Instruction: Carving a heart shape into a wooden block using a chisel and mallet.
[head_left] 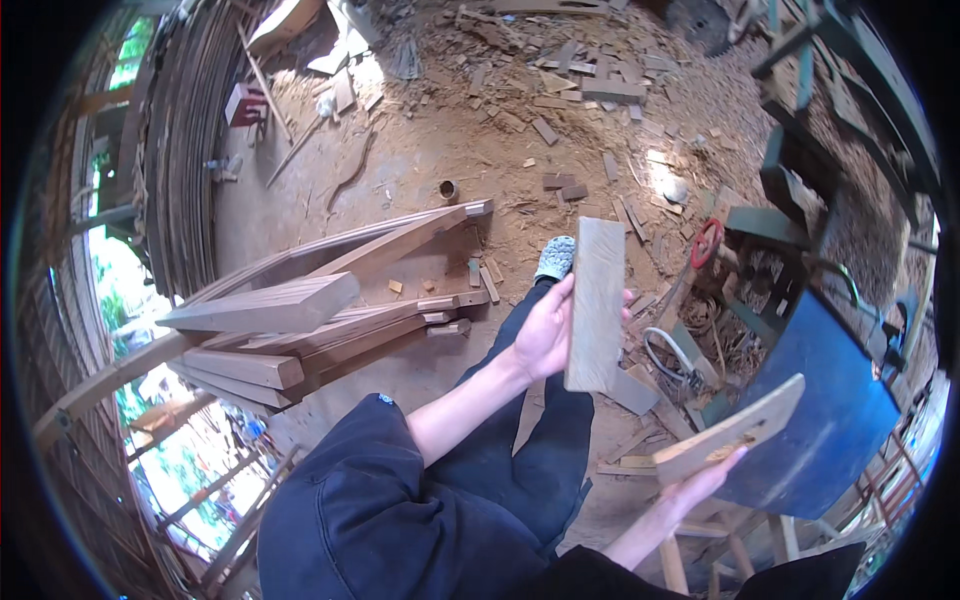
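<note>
My left hand (543, 335) is closed round the left edge of a short, flat wooden board (597, 300). That board stands lengthwise in front of my legs, its pale broad face showing; fingertips come out past its far edge. Lower and to the right, my right hand (700, 488) grips a second wooden board (735, 425) from below. This one is tilted up to the right and has a brownish knot or rough patch near its lower edge. The two boards are apart.
Long timber beams (260, 305) are stacked to my left. At right stand a blue panel (815, 410) and machinery with a red handwheel (707, 243). Wood offcuts (612, 90) and sawdust litter the floor ahead, near a small round can (447, 189). Planks (180, 150) lean on the left wall.
</note>
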